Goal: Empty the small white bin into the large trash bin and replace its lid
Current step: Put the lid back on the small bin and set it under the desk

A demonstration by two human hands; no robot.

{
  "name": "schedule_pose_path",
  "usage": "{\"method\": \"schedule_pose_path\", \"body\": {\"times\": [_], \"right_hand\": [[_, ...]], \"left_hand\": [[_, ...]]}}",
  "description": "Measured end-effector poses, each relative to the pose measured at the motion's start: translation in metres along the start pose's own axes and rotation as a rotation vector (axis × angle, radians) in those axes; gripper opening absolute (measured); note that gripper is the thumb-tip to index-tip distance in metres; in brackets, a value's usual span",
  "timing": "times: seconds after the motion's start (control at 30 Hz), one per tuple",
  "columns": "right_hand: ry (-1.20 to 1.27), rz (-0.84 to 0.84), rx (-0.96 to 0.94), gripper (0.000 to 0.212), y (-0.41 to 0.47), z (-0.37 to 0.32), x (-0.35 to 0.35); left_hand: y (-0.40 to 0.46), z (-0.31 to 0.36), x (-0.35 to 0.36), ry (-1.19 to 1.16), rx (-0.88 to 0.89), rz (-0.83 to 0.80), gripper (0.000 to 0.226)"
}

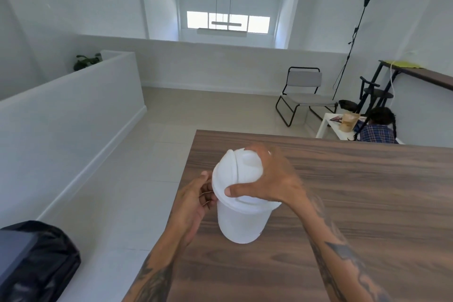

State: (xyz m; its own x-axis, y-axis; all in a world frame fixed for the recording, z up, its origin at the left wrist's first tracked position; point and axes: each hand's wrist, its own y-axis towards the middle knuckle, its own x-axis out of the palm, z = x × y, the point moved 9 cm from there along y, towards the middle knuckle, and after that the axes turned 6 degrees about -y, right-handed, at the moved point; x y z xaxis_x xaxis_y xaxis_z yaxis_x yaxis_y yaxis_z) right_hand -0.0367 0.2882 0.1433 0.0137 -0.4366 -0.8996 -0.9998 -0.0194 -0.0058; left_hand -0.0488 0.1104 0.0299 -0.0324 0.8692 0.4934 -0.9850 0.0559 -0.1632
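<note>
The small white bin (241, 223) stands upright on the wooden table (355, 203), near its left edge. Its white domed lid (232, 171) sits on top of it. My right hand (267, 179) is spread over the lid from the right, thumb on the front rim and fingers over the far side. My left hand (196, 201) presses against the bin's left side just under the lid's rim, fingers curled on it. The large trash bin (31, 260), lined with a black bag, stands on the floor at the lower left.
A low white wall (73, 110) runs along the left. Beyond the table stand a grey folding chair (304, 95), a small white table (333, 127) with a brown bag, and a person in a plaid shirt (377, 130) crouching. Tiled floor lies between table and trash bin.
</note>
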Motion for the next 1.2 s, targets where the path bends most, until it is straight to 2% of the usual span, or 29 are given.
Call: {"method": "schedule_pose_path", "body": {"times": [0.2,0.37,0.43,0.47,0.53,0.57,0.67,0.73,0.83,1.0,1.2], "right_hand": [[-0.022,0.002,0.051,0.102,-0.003,0.002,0.009],[-0.036,-0.078,-0.017,0.102,-0.002,0.006,0.012],[0.197,-0.074,-0.029,0.086,-0.002,0.019,0.003],[0.371,-0.004,0.012,0.075,-0.002,0.032,-0.004],[0.577,0.195,0.2,0.058,-0.003,0.073,-0.01],[0.576,0.21,0.288,0.05,-0.003,0.089,-0.004],[0.804,0.034,0.399,0.037,-0.002,0.101,0.038],[0.942,0.053,0.443,0.028,-0.003,0.106,0.047],[1.012,0.127,0.483,0.023,-0.009,0.109,0.051],[1.029,0.186,0.438,0.024,-0.027,0.102,0.048],[1.07,0.197,0.363,0.024,-0.082,0.087,0.048]], "left_hand": [[0.002,-0.001,0.001,0.005,0.028,0.0,0.023],[0.009,0.0,0.001,-0.022,0.027,-0.032,0.016],[0.011,0.0,0.001,-0.032,0.02,-0.034,0.016],[0.012,-0.001,0.001,-0.043,0.016,-0.035,0.016],[0.014,-0.002,-0.001,-0.056,0.007,-0.026,0.016],[0.014,-0.002,-0.001,-0.059,0.005,-0.018,0.015],[0.015,-0.002,-0.002,-0.064,0.007,0.006,0.015],[0.015,-0.001,-0.003,-0.066,-0.002,0.02,0.014],[0.012,0.0,-0.004,-0.058,-0.021,0.047,0.013],[-0.006,0.005,-0.006,-0.041,-0.029,0.068,0.012],[-0.074,0.01,-0.015,-0.076,-0.006,0.079,0.016]]}}
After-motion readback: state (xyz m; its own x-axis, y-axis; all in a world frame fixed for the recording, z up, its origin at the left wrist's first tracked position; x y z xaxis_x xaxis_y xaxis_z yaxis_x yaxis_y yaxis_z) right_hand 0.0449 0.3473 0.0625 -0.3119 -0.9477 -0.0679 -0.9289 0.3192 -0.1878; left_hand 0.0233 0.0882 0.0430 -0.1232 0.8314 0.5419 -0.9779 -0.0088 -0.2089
